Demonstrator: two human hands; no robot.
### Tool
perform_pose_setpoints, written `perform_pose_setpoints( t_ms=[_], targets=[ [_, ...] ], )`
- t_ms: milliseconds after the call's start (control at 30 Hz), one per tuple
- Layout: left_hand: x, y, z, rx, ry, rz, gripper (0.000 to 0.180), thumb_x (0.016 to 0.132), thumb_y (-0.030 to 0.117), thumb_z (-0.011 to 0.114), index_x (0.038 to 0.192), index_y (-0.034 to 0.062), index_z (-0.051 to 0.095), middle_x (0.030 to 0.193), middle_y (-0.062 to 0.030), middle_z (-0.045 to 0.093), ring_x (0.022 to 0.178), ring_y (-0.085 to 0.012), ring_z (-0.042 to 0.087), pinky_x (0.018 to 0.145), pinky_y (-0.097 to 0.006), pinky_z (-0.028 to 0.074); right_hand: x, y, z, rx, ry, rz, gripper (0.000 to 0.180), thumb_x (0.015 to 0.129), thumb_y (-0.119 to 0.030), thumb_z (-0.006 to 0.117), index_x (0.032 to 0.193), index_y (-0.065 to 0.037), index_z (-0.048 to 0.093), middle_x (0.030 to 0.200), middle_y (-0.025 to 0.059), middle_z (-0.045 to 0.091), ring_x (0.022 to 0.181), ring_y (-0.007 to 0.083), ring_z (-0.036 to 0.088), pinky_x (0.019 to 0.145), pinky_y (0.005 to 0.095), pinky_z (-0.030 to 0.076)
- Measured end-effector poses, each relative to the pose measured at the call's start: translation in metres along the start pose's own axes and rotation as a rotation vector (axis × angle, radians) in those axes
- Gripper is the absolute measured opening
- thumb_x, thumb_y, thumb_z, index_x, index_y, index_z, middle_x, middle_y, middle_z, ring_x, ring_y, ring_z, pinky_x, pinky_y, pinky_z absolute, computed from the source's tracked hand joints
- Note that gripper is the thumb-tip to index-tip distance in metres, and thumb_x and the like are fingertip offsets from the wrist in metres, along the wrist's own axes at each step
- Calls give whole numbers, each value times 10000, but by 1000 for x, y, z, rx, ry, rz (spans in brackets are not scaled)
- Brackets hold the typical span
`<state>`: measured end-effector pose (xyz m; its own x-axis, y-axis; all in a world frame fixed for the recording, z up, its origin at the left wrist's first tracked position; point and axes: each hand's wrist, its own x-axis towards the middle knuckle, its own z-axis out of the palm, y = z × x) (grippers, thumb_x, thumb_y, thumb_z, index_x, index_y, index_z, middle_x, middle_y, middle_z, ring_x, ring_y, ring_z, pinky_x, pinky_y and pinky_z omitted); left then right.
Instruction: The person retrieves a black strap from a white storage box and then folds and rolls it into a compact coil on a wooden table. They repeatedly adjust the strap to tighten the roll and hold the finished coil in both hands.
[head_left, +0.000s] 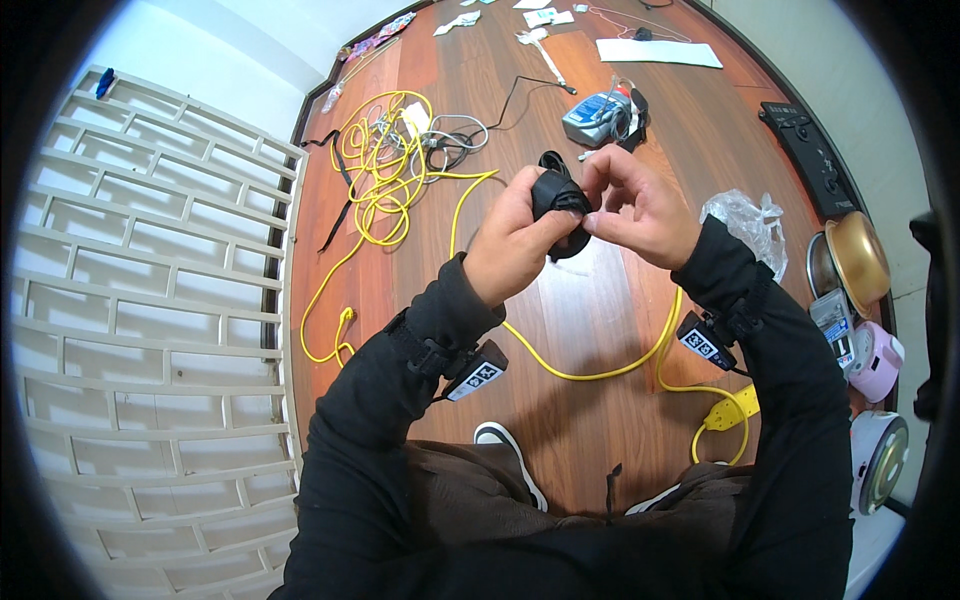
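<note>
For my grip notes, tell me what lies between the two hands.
In the head view, a wound black bundle lies between the left hand and the right hand.

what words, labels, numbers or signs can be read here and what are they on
No wording is clear enough to quote.
Left wrist device, right wrist device: square black-and-white patterns, no legible words.
Blue-grey device: print too small.
Blue package: print too small.
Black panel: marks too small.
Black bundle in the left hand: no print visible.
</note>
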<state>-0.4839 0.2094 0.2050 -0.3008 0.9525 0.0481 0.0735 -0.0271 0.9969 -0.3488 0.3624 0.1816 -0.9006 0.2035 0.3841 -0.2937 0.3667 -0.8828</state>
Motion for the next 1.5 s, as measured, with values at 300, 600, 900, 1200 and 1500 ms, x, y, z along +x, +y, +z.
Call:
perform_pose_setpoints(
  t_ms=[300,600,900,1200,1500],
  targets=[
    [2,-1,3,407,-67,152,269,826,147,667,1034,-5,590,806,-83,618,723,-143,599,661,-286,490,6,-9,-2,-17,-36,-117,314,875,-263,623,1062,-24,540,955,91,583,887,164,576,762,300,487],
    [-2,7,4,768,-55,204,242,783,122,717,947,-5,591,776,-128,624,678,-195,627,625,-301,496,9,1,7,67,-45,172,236,906,-240,627,919,-11,571,759,45,581,694,112,539,631,265,463],
    [-1,3,0,753,50,279,282,756,116,728,942,17,540,778,-207,628,706,-373,645,613,-387,508,10,6,-4,279,-249,347,272,936,-313,615,884,-46,628,688,-38,508,587,42,431,517,210,354],
    [2,7,-10,685,-51,300,335,732,105,799,947,-32,582,857,-112,665,788,-162,665,747,-262,524,6,12,-17,399,-210,372,219,883,-266,694,915,-56,642,697,-34,535,543,33,421,472,180,327],
    [3,11,-9,509,-37,108,284,786,25,738,1026,-59,612,940,-102,674,848,-140,653,813,-269,530,8,13,-30,421,-223,398,194,896,-244,681,951,-62,642,726,-23,546,533,26,428,462,155,342]
  ],
)
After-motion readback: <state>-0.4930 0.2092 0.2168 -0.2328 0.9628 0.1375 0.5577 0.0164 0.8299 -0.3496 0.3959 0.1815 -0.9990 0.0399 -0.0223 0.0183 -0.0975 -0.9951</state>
